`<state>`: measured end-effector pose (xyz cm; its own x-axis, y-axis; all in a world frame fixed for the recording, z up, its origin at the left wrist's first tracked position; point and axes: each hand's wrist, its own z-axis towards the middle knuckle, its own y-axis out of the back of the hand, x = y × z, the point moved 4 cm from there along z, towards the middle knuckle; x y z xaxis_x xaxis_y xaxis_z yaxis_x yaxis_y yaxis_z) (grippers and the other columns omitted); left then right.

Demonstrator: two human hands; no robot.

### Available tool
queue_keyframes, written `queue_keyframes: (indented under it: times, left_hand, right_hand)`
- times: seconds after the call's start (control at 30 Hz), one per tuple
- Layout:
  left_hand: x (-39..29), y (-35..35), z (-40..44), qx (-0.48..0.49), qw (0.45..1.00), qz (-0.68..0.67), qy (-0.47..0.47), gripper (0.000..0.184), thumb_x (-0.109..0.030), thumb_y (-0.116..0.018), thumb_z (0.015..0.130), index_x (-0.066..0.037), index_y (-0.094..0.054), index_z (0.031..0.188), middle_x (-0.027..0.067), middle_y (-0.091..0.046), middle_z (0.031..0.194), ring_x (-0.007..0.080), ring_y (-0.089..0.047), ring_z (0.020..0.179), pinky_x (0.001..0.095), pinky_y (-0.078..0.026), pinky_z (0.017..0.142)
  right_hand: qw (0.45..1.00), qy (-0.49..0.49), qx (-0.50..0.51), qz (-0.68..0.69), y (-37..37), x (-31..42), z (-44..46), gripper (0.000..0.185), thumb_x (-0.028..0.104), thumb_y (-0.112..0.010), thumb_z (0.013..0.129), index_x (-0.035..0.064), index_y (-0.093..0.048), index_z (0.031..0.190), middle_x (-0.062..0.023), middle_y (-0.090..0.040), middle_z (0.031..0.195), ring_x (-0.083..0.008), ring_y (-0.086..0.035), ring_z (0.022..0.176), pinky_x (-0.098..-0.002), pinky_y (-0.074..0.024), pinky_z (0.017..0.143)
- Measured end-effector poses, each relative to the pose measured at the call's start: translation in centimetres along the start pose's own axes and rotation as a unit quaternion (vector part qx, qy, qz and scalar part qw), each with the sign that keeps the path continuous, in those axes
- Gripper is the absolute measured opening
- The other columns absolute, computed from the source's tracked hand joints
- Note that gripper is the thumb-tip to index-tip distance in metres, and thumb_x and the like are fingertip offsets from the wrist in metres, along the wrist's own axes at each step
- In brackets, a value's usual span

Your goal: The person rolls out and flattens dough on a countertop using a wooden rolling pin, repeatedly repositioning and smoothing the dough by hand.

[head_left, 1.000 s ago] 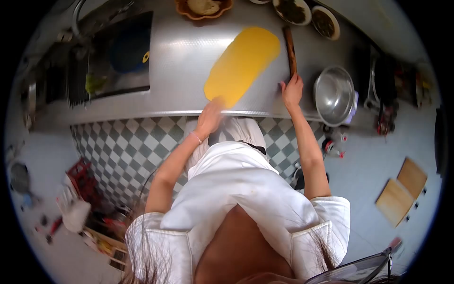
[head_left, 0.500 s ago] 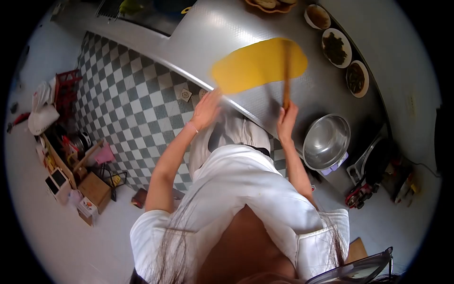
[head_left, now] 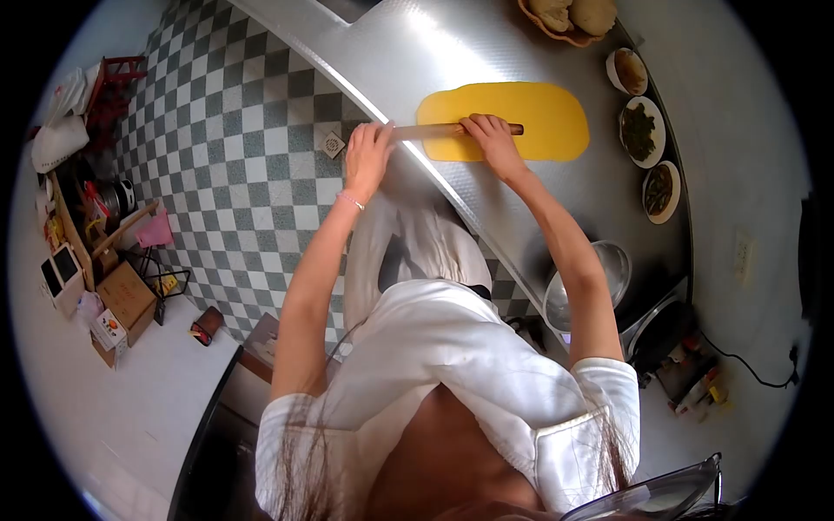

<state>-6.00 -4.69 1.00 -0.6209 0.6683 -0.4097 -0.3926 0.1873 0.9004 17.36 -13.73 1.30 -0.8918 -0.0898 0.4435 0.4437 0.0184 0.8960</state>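
Note:
A long yellow sheet of rolled dough (head_left: 547, 113) lies flat on the metal counter (head_left: 408, 52). Across its near half runs a wooden rolling pin (head_left: 426, 131), pointing left to right. My left hand (head_left: 368, 156) closes on the pin's left end, past the counter's edge. Over the dough, my right hand (head_left: 493, 143) grips the pin near its right end, with the tip sticking out beyond the fingers. Parts of the dough are covered by the pin and my right hand.
A basket of buns (head_left: 569, 33) sits at the back. Three bowls line the right side: one with brown sauce (head_left: 627, 71), one with greens (head_left: 640, 132), one with dark food (head_left: 660, 191). A metal bowl (head_left: 612, 265) stands partly behind my right forearm. Checkered floor (head_left: 252, 174) lies left.
The rolling pin has turned from pointing away to lying crosswise. My left hand has taken hold of its other end, and my right hand has moved forward over the dough. The view has shifted.

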Motion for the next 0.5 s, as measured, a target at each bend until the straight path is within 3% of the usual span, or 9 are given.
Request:
queue_keyframes:
  times: [0.13, 0.5]
  left_hand:
    - [2.7, 0.2, 0.0, 0.02, 1.0, -0.017, 0.016, 0.041, -0.011, -0.066, 0.08, -0.011, -0.057, 0.12, 0.0102, -0.054, 0.103, 0.0306, -0.055, 0.097, 0.0415, -0.044, 0.085]
    - [3.4, 1.7, 1.4, 0.039, 0.997, -0.043, -0.048, 0.032, -0.011, -0.065, 0.081, -0.009, -0.057, 0.112, 0.0084, -0.054, 0.102, 0.0275, -0.054, 0.097, 0.0389, -0.043, 0.088]
  right_hand:
    - [1.0, 0.019, -0.01, 0.013, -0.7, 1.4, 2.0, 0.041, 0.007, -0.047, 0.083, 0.0094, -0.051, 0.123, -0.0092, -0.052, 0.118, -0.0282, -0.047, 0.113, -0.0412, -0.0339, 0.1]
    - [0.998, -0.042, -0.026, 0.035, -2.1, 2.4, 0.8, 0.046, 0.007, -0.054, 0.079, 0.0115, -0.052, 0.124, -0.0099, -0.052, 0.116, -0.0288, -0.048, 0.112, -0.0413, -0.0358, 0.098]
